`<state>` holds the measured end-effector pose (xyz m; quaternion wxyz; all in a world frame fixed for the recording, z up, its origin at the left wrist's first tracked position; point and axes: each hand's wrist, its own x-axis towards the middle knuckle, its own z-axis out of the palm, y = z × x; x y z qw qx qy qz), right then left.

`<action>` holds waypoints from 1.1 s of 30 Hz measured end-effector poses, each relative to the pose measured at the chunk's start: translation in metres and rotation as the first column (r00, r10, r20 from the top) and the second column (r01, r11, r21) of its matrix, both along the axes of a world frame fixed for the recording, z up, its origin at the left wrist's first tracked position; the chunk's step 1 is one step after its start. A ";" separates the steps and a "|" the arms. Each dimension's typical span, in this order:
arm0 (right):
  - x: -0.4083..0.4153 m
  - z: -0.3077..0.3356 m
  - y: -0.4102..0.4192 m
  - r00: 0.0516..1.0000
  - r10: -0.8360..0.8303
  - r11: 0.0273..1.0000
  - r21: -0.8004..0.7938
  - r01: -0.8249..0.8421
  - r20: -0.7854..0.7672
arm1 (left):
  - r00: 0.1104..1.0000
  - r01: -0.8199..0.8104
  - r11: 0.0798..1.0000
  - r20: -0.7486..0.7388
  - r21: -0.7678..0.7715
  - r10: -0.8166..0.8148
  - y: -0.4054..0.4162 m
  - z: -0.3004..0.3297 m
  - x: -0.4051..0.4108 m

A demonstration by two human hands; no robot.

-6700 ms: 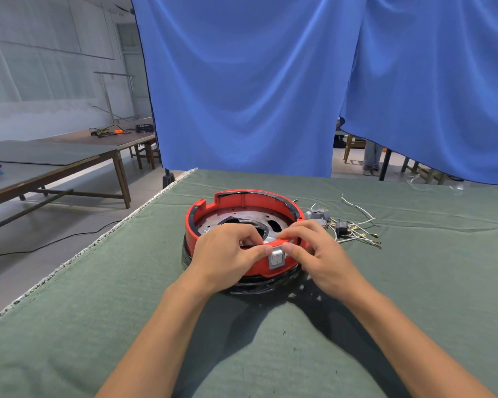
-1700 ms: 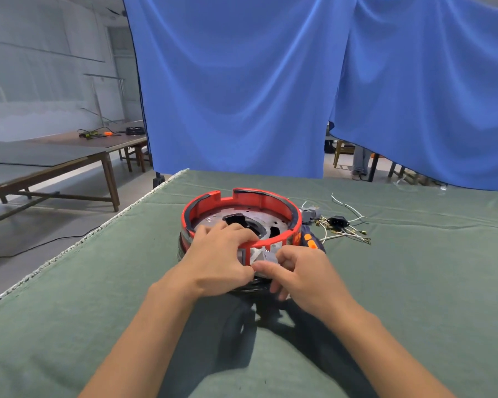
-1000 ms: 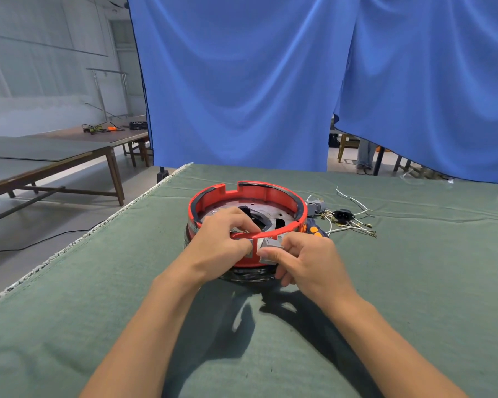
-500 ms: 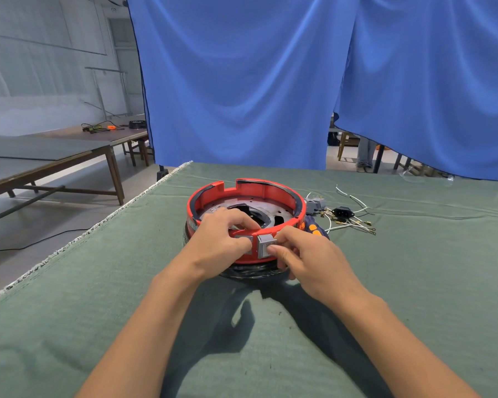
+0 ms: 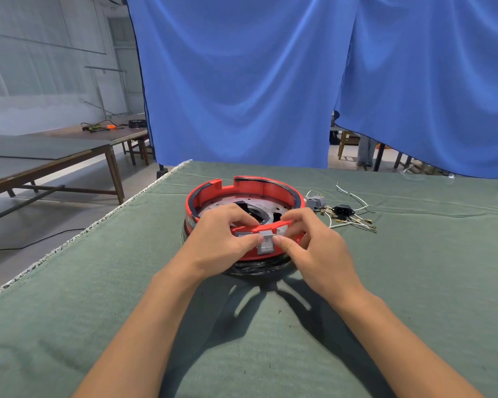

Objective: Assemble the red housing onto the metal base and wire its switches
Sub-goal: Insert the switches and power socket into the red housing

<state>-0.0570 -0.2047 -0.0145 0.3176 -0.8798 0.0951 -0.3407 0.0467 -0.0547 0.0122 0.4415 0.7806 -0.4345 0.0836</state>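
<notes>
A red ring-shaped housing (image 5: 250,187) sits over a round metal base (image 5: 227,203) on the green cloth, with a dark part showing under its near side. A grey rocker switch (image 5: 266,245) is set in the housing's near wall. My left hand (image 5: 222,241) grips the near rim, fingers curled over into the ring, thumb beside the switch. My right hand (image 5: 314,248) grips the rim from the right, its thumb tip touching the switch's right edge.
Loose white wires with metal terminals (image 5: 354,221), a black socket (image 5: 342,209) and a grey part (image 5: 316,202) lie right of the housing. The green-covered table (image 5: 414,282) ends at its left edge. Blue curtains (image 5: 242,81) hang behind; brown tables (image 5: 55,156) stand left.
My right fingers have shifted up from the switch's front onto the rim, and both thumbs now flank the switch. The housing stays in place.
</notes>
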 end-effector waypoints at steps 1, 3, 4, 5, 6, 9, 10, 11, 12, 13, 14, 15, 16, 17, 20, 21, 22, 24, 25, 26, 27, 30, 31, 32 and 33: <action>0.000 0.000 0.000 1.000 -0.006 1.000 -0.023 0.006 0.019 | 1.000 -0.004 1.000 0.009 -0.006 0.004 0.000 0.000 0.000; 0.001 0.001 0.000 1.000 0.001 0.997 -0.072 0.001 0.026 | 0.999 -0.012 1.000 0.033 -0.016 0.012 -0.001 -0.001 0.000; 0.002 0.000 0.000 1.000 0.004 0.996 -0.094 -0.003 0.011 | 0.999 -0.017 1.000 0.042 -0.021 0.018 -0.002 -0.001 0.000; 0.003 0.000 -0.001 1.000 0.013 0.994 -0.107 -0.015 -0.017 | 0.999 -0.021 0.999 0.046 -0.024 0.022 -0.002 -0.001 0.000; 0.004 0.000 -0.003 0.998 0.031 0.994 -0.102 -0.036 -0.047 | 0.999 -0.025 0.999 0.047 -0.025 0.026 -0.002 -0.001 0.000; 0.008 0.002 -0.007 0.989 0.121 0.993 0.006 -0.120 -0.084 | 0.999 -0.038 0.999 0.036 -0.020 0.039 -0.002 0.000 -0.001; 0.009 0.003 -0.008 0.988 0.135 0.991 0.029 -0.134 -0.075 | 0.999 -0.041 0.999 0.030 -0.021 0.042 -0.003 0.001 -0.002; 0.010 0.004 -0.010 0.987 0.144 0.989 0.043 -0.142 -0.064 | 0.999 -0.041 0.999 0.024 -0.023 0.041 -0.003 0.002 -0.003; 0.012 0.005 -0.011 0.987 0.154 0.987 0.054 -0.151 -0.054 | 0.999 -0.038 0.999 0.018 -0.023 0.038 -0.003 0.003 -0.004; 0.013 0.005 -0.012 0.985 0.165 0.985 0.063 -0.162 -0.045 | 0.999 -0.034 0.999 0.011 -0.022 0.035 -0.003 0.003 -0.004; 0.015 0.005 -0.013 0.984 0.174 0.983 0.071 -0.171 -0.039 | 1.000 -0.031 0.999 0.005 -0.021 0.031 -0.002 0.003 -0.004; 0.016 0.006 -0.013 0.983 0.178 0.981 0.079 -0.175 -0.035 | 1.000 -0.027 0.999 -0.002 -0.022 0.027 -0.002 0.004 -0.004; 0.017 0.006 -0.013 0.984 0.175 0.981 0.084 -0.172 -0.028 | 1.000 -0.023 0.999 -0.007 -0.024 0.023 -0.002 0.004 -0.003; 0.018 0.006 -0.013 0.986 0.167 0.983 0.086 -0.165 -0.019 | 1.000 -0.022 0.999 -0.010 -0.027 0.022 -0.002 0.004 -0.003; 0.019 0.005 -0.012 0.988 0.155 0.983 0.102 -0.155 0.012 | 1.000 -0.025 0.999 -0.009 -0.029 0.025 -0.003 0.004 -0.004; 0.019 0.005 -0.012 0.987 0.159 0.981 0.107 -0.160 0.019 | 1.000 -0.024 0.999 -0.006 -0.028 0.024 -0.003 0.004 -0.003; 0.019 0.005 -0.011 0.986 0.165 0.980 0.111 -0.167 0.022 | 1.000 -0.021 0.999 -0.004 -0.025 0.021 -0.002 0.004 -0.003; 0.015 0.004 -0.012 0.982 0.190 0.974 0.124 -0.190 0.007 | 1.000 -0.008 1.000 0.003 0.004 0.008 -0.001 0.004 -0.003; 0.013 0.005 -0.013 0.977 0.213 0.969 0.131 -0.210 -0.010 | 1.000 -0.003 0.999 0.017 0.033 0.003 0.000 0.003 -0.003; 0.010 0.005 -0.015 0.971 0.235 0.965 0.129 -0.229 -0.031 | 0.999 -0.003 0.998 0.035 0.064 0.001 0.001 0.003 -0.003; 0.008 0.005 -0.016 0.968 0.247 0.964 0.119 -0.239 -0.054 | 0.999 -0.007 0.996 0.048 0.089 0.003 0.001 0.003 -0.003; 0.008 0.005 -0.016 0.972 0.225 0.972 0.085 -0.219 -0.071 | 0.999 -0.007 0.991 0.035 0.135 0.003 0.000 0.002 -0.002; 0.010 0.005 -0.014 0.977 0.202 0.978 0.071 -0.197 -0.068 | 1.000 0.000 0.989 0.020 0.145 -0.003 0.000 0.002 -0.002; 0.011 0.004 -0.013 0.981 0.179 0.983 0.055 -0.175 -0.070 | 1.000 0.007 0.989 0.010 0.151 -0.008 0.000 0.001 -0.002; 0.012 0.005 -0.012 0.984 0.165 0.986 0.044 -0.162 -0.074 | 1.000 0.009 0.988 0.007 0.151 -0.010 0.000 0.000 -0.001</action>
